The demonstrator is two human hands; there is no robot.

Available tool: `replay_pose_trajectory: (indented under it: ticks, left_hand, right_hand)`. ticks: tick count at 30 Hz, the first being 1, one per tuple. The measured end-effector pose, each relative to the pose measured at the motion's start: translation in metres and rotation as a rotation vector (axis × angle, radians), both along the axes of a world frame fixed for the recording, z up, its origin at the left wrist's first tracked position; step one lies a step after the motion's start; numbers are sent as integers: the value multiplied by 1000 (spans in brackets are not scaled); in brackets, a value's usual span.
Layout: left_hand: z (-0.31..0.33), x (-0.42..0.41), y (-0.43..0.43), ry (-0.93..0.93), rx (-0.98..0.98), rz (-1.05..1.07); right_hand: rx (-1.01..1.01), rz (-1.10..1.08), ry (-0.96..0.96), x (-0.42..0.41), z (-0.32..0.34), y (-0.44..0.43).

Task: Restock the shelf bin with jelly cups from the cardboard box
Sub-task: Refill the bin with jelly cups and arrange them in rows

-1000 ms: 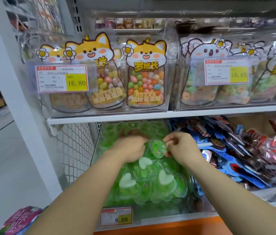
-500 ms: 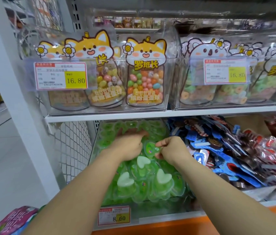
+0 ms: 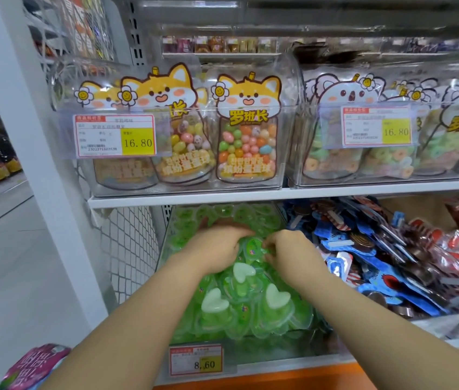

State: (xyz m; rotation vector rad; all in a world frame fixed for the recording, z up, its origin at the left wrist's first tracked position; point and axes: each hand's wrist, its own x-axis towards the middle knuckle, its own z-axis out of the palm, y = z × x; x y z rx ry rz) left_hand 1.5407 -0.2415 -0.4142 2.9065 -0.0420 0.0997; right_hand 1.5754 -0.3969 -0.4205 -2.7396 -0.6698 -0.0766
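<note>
One jelly cup (image 3: 252, 247) sits atop the pile at mid-bin (image 3: 273, 352), between both hands. The right hand (image 3: 293, 253), nearer, pinches its right edge. The left hand's (image 3: 215, 247) grip is hidden; cannot tell.

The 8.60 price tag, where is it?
In the head view, the 8.60 price tag sits low and centre, on the front wall of the shelf bin holding the green jelly cups.
</note>
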Motion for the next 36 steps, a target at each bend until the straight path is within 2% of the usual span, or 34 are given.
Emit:
replay_pose_trajectory:
  ticks: [6, 10, 13, 16, 20, 23, 27, 31, 32, 36]
  left_hand:
    - [-1, -9, -4, 23, 47, -5]
    - [0, -12, -6, 33, 90, 11]
    - [2, -13, -6, 40, 89, 4]
    - [3, -12, -6, 43, 89, 5]
    - [2, -12, -7, 51, 92, 11]
    - [3, -11, -9, 44, 92, 15]
    - [2, -9, -9, 52, 83, 24]
    - [0, -9, -8, 59, 70, 27]
    - [-1, -9, -9, 60, 70, 32]
    - [0, -10, -11, 56, 81, 38]
  right_hand:
    - [-42, 56, -82, -1, 1, -3]
    - [100, 143, -69, -1, 9, -23]
    - [135, 300, 80, -8, 24, -43]
    - [68, 410, 231, -23, 37, -55]
    - [-112, 470, 90, -40, 27, -54]
    - [-106, 455, 13, -46, 15, -46]
    - [-19, 417, 26, -37, 14, -53]
    - [427, 302, 235, -19, 24, -67]
    - [483, 285, 287, -16, 26, -70]
    - [402, 313, 271, -10, 26, -74]
